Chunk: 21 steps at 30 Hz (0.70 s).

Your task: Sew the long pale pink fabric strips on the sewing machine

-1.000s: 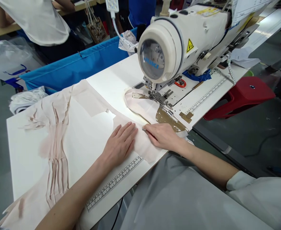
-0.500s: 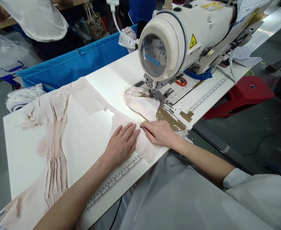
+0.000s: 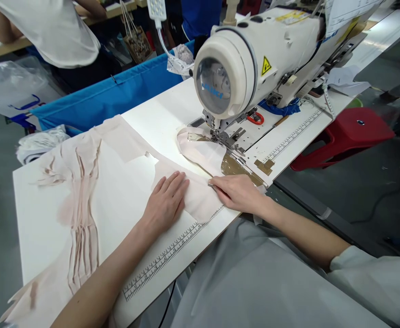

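My left hand [image 3: 165,200] lies flat on a pale pink fabric piece [image 3: 200,200], its fingers spread slightly. To the right, my right hand [image 3: 237,191] is closed at the fabric's edge, pinching a small metallic item [image 3: 211,183] too small to name. Another pale fabric piece [image 3: 205,154] lies curved beneath the needle area of the white sewing machine [image 3: 227,68], partly over a brown glossy plate [image 3: 239,172]. Gathered pink fabric strips [image 3: 83,205] spread over the left part of the white table [image 3: 124,196].
A printed ruler scale [image 3: 172,250] runs along the table's front edge. Behind the table hangs a blue cloth trough [image 3: 107,100]. A red stool [image 3: 360,132] stands at the right. Another person's pale sleeve [image 3: 49,32] shows at the upper left.
My right hand has moved slightly right along the fabric's edge, and my left hand slightly left. The gap between them is wider. The whole view has shifted a little.
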Each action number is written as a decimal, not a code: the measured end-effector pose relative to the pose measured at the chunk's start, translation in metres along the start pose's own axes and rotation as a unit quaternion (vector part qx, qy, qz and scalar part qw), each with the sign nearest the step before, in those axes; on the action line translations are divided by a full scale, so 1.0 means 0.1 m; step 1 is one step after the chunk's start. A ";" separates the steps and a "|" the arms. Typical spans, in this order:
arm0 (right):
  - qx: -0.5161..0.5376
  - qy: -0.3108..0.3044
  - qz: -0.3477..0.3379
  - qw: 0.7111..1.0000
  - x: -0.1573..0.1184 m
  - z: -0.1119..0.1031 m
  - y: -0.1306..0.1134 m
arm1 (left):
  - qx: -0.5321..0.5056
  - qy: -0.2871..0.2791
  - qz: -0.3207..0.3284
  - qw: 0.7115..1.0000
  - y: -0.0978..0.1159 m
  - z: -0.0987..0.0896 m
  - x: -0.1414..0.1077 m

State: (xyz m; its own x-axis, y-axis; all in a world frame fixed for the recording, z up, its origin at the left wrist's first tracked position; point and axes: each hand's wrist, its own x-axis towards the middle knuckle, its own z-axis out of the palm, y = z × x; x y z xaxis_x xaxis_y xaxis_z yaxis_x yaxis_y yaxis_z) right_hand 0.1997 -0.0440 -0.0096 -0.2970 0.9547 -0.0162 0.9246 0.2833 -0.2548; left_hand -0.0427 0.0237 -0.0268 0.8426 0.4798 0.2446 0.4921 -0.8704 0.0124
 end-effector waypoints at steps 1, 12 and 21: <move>-0.005 -0.002 0.000 1.000 0.07 0.01 -0.04 | -0.002 0.004 -0.009 1.000 -0.01 -0.01 0.00; 0.048 0.044 0.017 0.998 0.30 0.12 -0.13 | -0.008 -0.015 0.009 1.000 0.11 0.01 -0.01; 0.018 0.007 -0.001 1.000 0.35 0.07 -0.16 | 0.008 0.008 0.021 1.000 0.11 0.01 0.00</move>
State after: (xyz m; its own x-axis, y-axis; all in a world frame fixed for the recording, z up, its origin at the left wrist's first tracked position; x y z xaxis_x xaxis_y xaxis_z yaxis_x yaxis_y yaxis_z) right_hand 0.1727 -0.0158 -0.0131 -0.2946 0.9556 -0.0031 0.9149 0.2812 -0.2897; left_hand -0.0376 0.0145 -0.0278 0.8596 0.4402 0.2595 0.4593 -0.8881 -0.0148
